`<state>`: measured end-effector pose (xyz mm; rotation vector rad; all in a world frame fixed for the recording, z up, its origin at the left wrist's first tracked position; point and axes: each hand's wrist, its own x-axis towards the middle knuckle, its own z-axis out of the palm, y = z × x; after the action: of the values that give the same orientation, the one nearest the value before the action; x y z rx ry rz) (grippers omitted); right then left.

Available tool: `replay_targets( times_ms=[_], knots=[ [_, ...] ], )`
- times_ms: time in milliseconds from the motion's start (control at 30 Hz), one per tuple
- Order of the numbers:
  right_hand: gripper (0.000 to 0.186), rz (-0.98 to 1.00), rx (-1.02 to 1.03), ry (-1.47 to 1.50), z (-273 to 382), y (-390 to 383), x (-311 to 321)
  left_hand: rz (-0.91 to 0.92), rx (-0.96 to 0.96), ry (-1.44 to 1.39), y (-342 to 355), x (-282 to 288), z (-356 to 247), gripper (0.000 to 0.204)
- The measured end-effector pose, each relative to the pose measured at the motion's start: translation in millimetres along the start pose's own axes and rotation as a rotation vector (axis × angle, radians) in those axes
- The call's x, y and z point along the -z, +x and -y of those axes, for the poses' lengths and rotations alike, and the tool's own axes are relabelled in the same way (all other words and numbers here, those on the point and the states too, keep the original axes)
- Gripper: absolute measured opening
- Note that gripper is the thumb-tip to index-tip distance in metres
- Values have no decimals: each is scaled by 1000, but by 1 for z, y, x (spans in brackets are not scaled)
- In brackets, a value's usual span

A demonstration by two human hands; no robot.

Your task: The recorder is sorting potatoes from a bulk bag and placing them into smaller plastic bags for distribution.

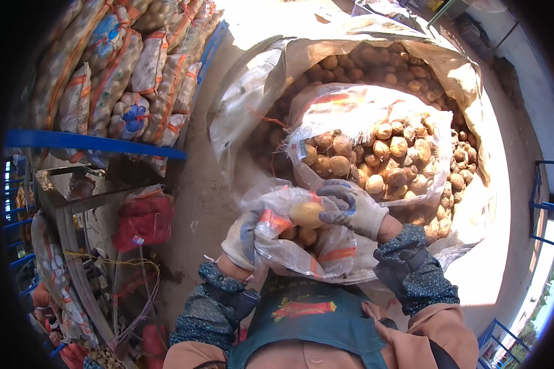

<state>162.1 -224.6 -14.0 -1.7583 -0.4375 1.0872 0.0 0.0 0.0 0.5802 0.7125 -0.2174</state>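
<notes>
My left hand (240, 241), in a grey-and-white glove, grips the side of a translucent plastic sack (283, 252) with orange stripes, low in the middle of the view. My right hand (351, 209), gloved alike, has its fingers closed on a pale yellow potato (305, 214) over that sack's opening, where a few more potatoes (308, 236) show. Just beyond, a striped open sack (326, 101) full of potatoes (399, 146) lies inside a large white bulk bag (240, 123) of potatoes.
Filled mesh sacks (117, 74) are stacked at upper left on a blue metal rack (104, 138). Below it stand a metal frame (68, 234), a red bag (141, 218) and further sacks (61, 289). Blue railings (545, 206) run along the right edge. Concrete floor (197, 184) surrounds the bulk bag.
</notes>
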Motion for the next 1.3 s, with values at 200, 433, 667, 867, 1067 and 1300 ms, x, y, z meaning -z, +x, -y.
replay_targets(
  times_ms=[200, 433, 667, 867, 1067, 1300],
  knots=[
    [48, -148, 8, -968, 4, 107, -4, 76, -197, 499, -3, -7, -3, 39],
    [62, -355, -111, -788, 10, 78, -6, 55, -45, 16, -4, -7, -8, 36],
    [59, -131, 44, -126, -1, -20, -22, 77, -369, 836, -5, -9, -8, 35],
    [28, -228, -167, -1112, 34, 111, 46, 9, -263, 675, -2, -3, -1, 33],
    [29, -120, -256, -1189, 42, 148, 59, 11, -17, 60, 4, -3, -2, 35],
    [29, -133, -244, -1129, 25, 146, 60, 22, -255, 560, 6, -2, -7, 37]
  ],
)
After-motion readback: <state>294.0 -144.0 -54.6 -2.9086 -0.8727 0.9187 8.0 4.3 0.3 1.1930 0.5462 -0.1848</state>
